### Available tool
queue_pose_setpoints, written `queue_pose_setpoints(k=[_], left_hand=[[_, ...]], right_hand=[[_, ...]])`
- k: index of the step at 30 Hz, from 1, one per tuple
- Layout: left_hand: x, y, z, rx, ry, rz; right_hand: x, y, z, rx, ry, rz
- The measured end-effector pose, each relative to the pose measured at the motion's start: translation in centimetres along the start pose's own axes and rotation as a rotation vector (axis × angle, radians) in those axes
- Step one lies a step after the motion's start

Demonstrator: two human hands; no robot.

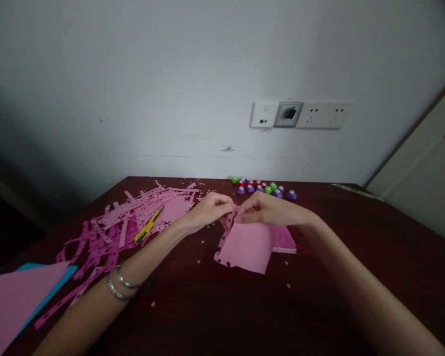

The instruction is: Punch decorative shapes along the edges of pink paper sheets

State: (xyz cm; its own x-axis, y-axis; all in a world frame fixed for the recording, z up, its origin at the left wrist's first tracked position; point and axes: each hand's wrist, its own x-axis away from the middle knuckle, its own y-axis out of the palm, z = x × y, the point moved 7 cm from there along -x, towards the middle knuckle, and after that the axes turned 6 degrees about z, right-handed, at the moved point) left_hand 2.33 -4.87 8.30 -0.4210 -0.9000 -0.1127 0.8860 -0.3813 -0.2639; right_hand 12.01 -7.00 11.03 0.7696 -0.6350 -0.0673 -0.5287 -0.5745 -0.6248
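Observation:
A sheet of light pink paper [247,247] is held up over the dark table, its left and lower-left edges punched with small shaped holes. My left hand [212,211] is closed in a pinch at the top of the punched edge. Close beside it, my right hand [267,208] pinches the same sheet near its upper corner. The fingertips nearly meet, and what lies between them is partly hidden. Whether the punched edge is partly separated from the sheet, I cannot tell. Behind the paper lies a magenta pad or booklet [285,239] with a white edge.
Punched pink strips [111,217] are heaped at the left, with a yellow utility knife [148,226] on them. Pink sheets [22,296] overlap blue paper [65,278] at the near left. Several small coloured craft punches [259,188] stand near the wall. Tiny paper cutouts dot the table [215,311].

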Motion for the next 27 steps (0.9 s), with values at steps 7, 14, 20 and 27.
queue_pose_setpoints(k=[7,14,20,27], left_hand=[[0.3,-0.6,-0.4,0.039,-0.096,-0.033],[0.4,-0.6,0.0,0.001,-0.053,-0.055],[-0.1,-1.8,0.5,-0.073,0.044,0.098],[-0.4,-2.7,0.1,-0.130,0.050,0.120]], right_hand=[[-0.3,-1.9,1.8,0.032,0.034,0.166],[0.1,-2.7,2.2,-0.048,0.112,0.220],[0.3,-1.8,2.2,-0.094,0.164,0.104],[0.3,-1.8,2.4,-0.074,0.192,0.086]])
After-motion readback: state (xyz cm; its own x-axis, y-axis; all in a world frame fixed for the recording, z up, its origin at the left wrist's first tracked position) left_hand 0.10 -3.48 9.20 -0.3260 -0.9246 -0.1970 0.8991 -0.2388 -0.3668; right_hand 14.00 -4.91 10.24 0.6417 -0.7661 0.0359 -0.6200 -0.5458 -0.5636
